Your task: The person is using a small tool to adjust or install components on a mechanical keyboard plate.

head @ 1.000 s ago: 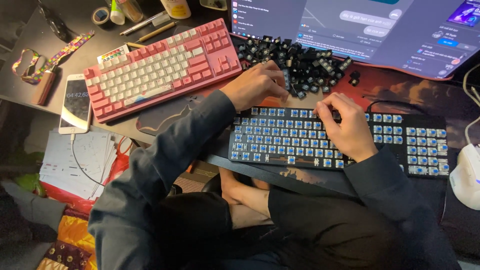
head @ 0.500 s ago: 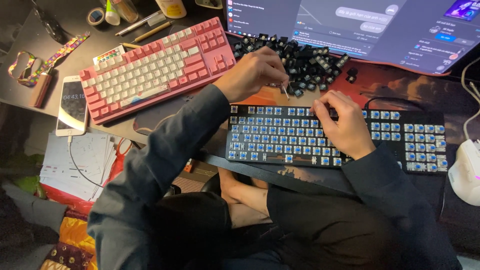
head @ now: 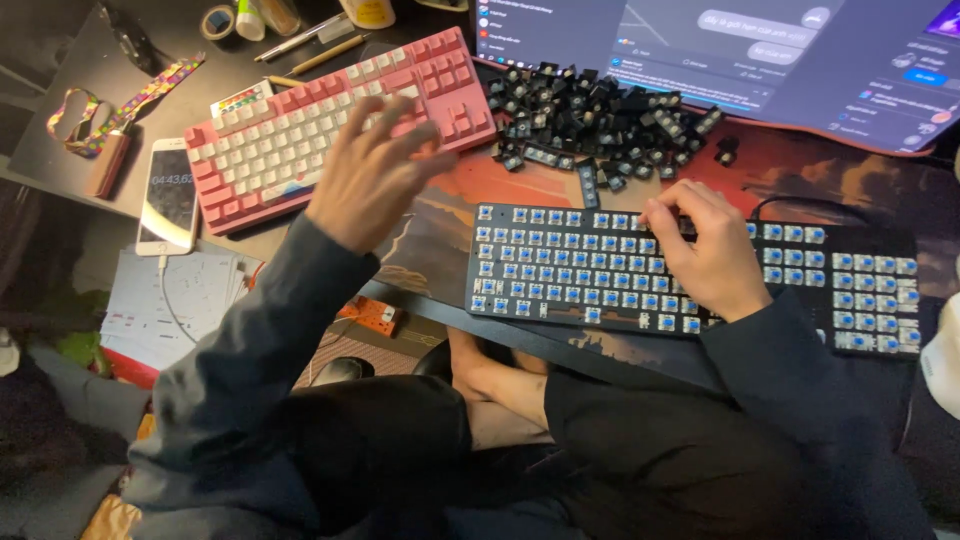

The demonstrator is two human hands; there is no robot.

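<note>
The black keyboard (head: pixel 690 275) lies at the near edge of the surface, its caps stripped off and rows of blue switches bare. The right hand (head: pixel 705 255) rests on its middle, fingers curled down onto the switches; whether it pinches anything, I cannot tell. Over to the left hand (head: pixel 372 175): it hovers with fingers spread wide and nothing in them, above the near edge of the pink keyboard (head: pixel 330 125) (pink and white caps all on). Behind the black keyboard sits a heap of black keycaps (head: pixel 600 115), right up against the monitor (head: pixel 750 45) at the far edge. At the left edge, 1 white phone (head: pixel 168 198) lies flat, with a colourful lanyard (head: pixel 125 105) beyond it.
</note>
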